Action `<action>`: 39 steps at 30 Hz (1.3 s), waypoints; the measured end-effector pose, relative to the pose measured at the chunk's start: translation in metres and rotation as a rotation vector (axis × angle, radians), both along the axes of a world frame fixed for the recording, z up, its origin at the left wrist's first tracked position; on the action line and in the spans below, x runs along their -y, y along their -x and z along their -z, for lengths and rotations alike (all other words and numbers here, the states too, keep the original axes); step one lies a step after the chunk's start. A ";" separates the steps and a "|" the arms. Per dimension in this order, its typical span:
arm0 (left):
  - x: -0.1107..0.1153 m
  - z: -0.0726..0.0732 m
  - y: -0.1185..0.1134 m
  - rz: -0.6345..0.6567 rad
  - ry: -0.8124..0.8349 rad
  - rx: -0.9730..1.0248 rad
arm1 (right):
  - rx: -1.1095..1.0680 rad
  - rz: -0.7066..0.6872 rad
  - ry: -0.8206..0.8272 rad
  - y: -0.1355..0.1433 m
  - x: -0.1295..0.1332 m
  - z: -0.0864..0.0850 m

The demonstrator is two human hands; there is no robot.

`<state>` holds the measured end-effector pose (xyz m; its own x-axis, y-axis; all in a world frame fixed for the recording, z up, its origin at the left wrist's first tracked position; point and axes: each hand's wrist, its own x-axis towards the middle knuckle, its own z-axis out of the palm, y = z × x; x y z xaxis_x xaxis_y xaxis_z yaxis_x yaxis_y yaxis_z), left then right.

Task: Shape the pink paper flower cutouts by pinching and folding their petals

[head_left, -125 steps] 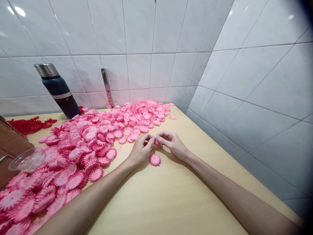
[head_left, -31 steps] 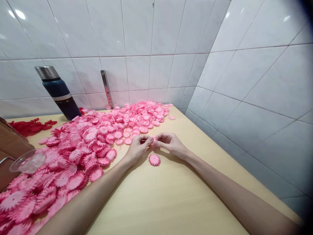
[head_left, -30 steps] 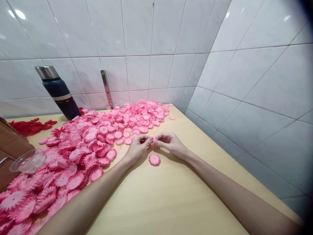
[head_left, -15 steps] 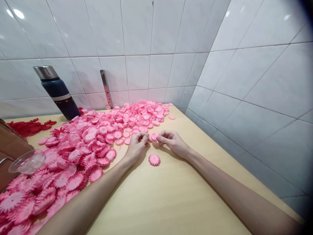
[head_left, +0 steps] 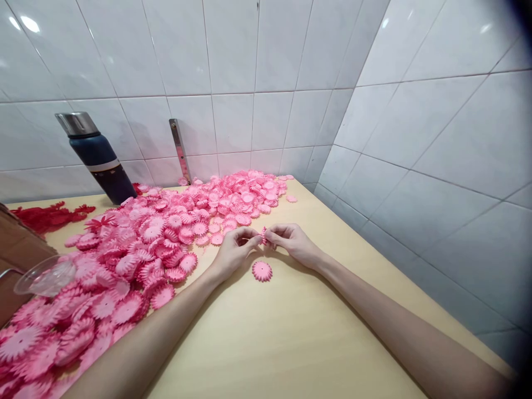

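Between my two hands is a small pink scalloped flower piece (head_left: pixel 263 235), turned nearly edge-on and partly hidden by the fingers. My left hand (head_left: pixel 238 249) pinches it from the left with thumb and forefinger. From the right, my right hand (head_left: pixel 293 243) has its thumb and fingers closed on the same piece. Just below the hands, a single pink flower disc (head_left: pixel 262 271) with a dark centre dot lies flat on the table (head_left: pixel 266 338). A large heap of similar pink pieces (head_left: pixel 153 233) spreads to the left of and behind my hands.
A dark blue bottle (head_left: pixel 103 166) with a metal cap stands at the back left, near red pieces (head_left: pixel 52 216). A metal strip (head_left: pixel 180 152) leans on the tiled wall (head_left: pixel 233 50). At left are a clear plastic lid (head_left: pixel 44 277) and a cardboard box (head_left: pixel 19 249).
My left hand has moved slightly right, closing the gap to my right hand. The pink flower piece has turned from facing me to nearly edge-on.
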<state>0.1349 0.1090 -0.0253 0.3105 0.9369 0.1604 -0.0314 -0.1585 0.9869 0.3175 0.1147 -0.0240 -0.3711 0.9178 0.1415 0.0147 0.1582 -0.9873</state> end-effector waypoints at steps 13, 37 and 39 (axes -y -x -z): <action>-0.002 -0.002 0.005 0.106 0.115 0.076 | 0.006 0.039 -0.009 0.003 0.001 -0.003; -0.007 0.004 -0.002 -0.372 0.131 0.316 | -0.188 0.159 0.095 0.002 -0.007 0.006; -0.001 -0.001 -0.003 -0.305 0.051 0.199 | -0.135 0.134 0.063 0.003 -0.005 0.005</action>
